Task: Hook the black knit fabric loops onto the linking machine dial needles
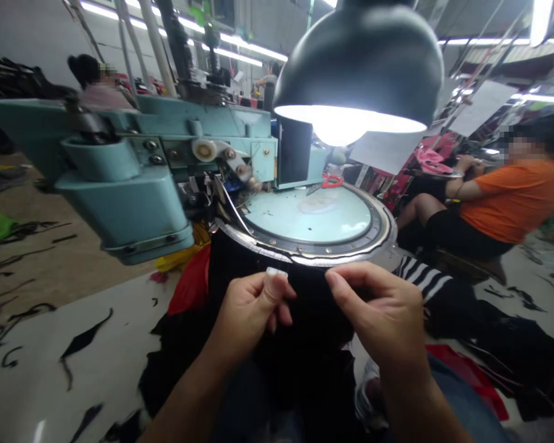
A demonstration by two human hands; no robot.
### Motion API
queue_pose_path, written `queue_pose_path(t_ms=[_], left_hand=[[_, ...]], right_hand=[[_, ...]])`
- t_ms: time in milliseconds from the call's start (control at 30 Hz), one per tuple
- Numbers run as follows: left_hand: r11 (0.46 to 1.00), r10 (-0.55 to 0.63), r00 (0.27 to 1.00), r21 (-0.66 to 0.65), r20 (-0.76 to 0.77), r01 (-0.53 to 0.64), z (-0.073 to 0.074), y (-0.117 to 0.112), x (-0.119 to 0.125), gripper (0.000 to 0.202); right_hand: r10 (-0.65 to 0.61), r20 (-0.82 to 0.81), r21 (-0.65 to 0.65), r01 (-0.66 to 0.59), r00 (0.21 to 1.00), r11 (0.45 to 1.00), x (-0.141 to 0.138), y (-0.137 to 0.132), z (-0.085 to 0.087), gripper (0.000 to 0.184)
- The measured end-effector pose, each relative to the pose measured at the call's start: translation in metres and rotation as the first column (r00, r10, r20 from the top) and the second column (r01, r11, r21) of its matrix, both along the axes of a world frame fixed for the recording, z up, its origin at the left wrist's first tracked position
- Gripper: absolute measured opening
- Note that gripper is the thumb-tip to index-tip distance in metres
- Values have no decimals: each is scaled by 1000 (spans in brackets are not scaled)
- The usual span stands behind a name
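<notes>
A black knit fabric (pixel 309 307) hangs from the toothed steel ring of a dial linking machine (pixel 277 249), its upper edge meeting the ring's points. My left hand (pixel 252 314) pinches the fabric just below that edge between thumb and fingers, and a small white patch covers the thumbtip. My right hand (pixel 378 307) pinches the same edge a little farther right. More black fabric bunches below both hands, hiding my lap. The machine's pale teal dial plate (pixel 305 215) lies beyond the ring.
Red-handled scissors (pixel 332 181) rest on the dial under a black lamp (pixel 357 67). The teal machine head (pixel 129 203) overhangs at left. Black scraps lie on a white table (pixel 74 363). A striped garment (pixel 422 280) lies at right, near a seated co-worker in orange (pixel 512 203).
</notes>
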State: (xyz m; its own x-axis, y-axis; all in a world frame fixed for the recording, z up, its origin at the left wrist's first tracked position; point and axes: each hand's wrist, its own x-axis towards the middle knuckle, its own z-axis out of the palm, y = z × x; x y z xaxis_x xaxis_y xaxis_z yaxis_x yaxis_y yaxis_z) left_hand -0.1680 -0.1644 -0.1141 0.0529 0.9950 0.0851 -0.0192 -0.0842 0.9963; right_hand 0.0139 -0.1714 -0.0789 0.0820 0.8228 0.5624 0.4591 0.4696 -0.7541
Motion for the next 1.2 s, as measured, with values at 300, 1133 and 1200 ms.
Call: queue_pose_path(t_ms=[300, 1133, 1200], left_hand=[[999, 21, 1000, 34, -21, -20, 1, 2, 13, 55], [993, 111, 988, -49, 103, -106, -6, 2, 57, 58], [992, 100, 990, -80, 100, -92, -8, 4, 55, 56]], right_hand=[[-118, 29, 51, 116, 993, 992, 5, 2, -12, 11], [-24, -62, -335, 2, 998, 942, 60, 17, -51, 17], [97, -247, -577, -227, 964, 785, 80, 10, -83, 23]])
